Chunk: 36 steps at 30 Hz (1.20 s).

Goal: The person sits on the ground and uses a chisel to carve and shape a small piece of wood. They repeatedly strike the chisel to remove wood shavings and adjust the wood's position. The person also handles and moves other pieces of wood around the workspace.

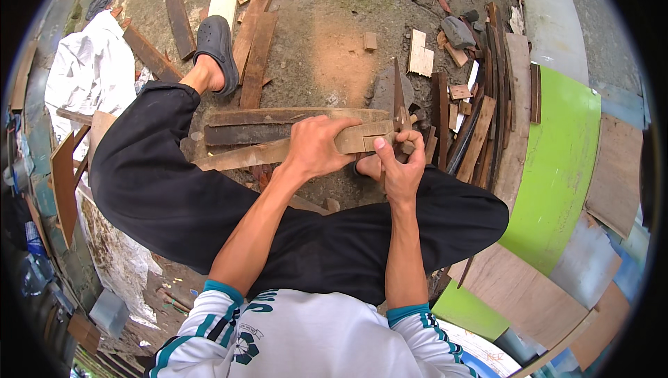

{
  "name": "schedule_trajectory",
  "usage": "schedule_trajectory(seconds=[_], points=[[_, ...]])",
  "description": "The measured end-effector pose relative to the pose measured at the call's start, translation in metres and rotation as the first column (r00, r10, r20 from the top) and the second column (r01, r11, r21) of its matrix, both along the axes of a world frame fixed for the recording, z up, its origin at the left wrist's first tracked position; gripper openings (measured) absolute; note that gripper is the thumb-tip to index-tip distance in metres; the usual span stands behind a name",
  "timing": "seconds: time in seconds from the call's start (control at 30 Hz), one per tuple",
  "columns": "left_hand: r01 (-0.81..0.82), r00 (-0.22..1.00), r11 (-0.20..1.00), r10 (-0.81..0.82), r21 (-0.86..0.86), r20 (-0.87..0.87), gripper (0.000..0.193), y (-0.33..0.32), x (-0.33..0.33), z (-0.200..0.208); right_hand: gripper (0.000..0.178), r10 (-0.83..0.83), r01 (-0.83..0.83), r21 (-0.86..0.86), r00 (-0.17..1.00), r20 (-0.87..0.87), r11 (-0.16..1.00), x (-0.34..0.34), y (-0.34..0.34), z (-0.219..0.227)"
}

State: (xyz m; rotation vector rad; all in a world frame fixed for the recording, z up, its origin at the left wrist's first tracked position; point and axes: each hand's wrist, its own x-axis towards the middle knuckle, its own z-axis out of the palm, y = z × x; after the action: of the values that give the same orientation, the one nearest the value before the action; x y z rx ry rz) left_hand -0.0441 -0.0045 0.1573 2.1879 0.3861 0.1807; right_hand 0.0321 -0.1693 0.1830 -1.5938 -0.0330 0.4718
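Note:
My left hand is closed over a brown wooden strip, which lies slanted between my legs. The strip's right end carries a small rectangular cut or marked patch. My right hand is closed at that end, its thumb tip pressed on the wood and its index finger bent round beside it. Just beyond the right fingers stands a dark, pointed metal blade; its lower part is hidden, and I cannot tell whether my fingers touch it. Another wooden strip lies behind the first.
Narrow boards lie near my dark clog. A pile of wood strips and a grey stone are at the right, beside a green panel. White cloth lies at the left. Sawdust covers the concrete ahead.

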Motion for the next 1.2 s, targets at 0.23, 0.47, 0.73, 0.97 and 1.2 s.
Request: schedule_trajectory(seconds=[0.23,0.47,0.73,0.97,1.2], points=[[-0.186,0.978,0.968,0.167,0.166,0.125,0.073,-0.01,-0.003,-0.022,0.042,-0.124,0.115,-0.39,0.992,0.001,0.914,0.01,0.028,0.018],[-0.011,0.993,0.95,-0.027,0.311,0.117,0.08,-0.003,0.012,-0.057,0.049,0.05,0.071,-0.549,0.978,0.202,0.833,0.013,0.009,0.007],[0.295,0.936,0.938,-0.246,0.181,-0.253,0.096,0.019,0.07,-0.111,0.031,-0.009,0.035,-0.47,0.998,0.058,0.882,0.023,-0.075,0.035],[0.472,0.812,0.877,-0.392,0.09,-0.431,0.098,0.015,0.087,-0.166,0.027,-0.068,0.101,-0.407,0.993,0.094,0.908,0.005,-0.12,0.044],[0.734,0.592,0.67,-0.55,0.113,-0.59,0.083,0.033,0.098,-0.152,0.023,-0.094,0.115,-0.293,0.992,0.085,0.949,0.001,-0.132,0.032]])
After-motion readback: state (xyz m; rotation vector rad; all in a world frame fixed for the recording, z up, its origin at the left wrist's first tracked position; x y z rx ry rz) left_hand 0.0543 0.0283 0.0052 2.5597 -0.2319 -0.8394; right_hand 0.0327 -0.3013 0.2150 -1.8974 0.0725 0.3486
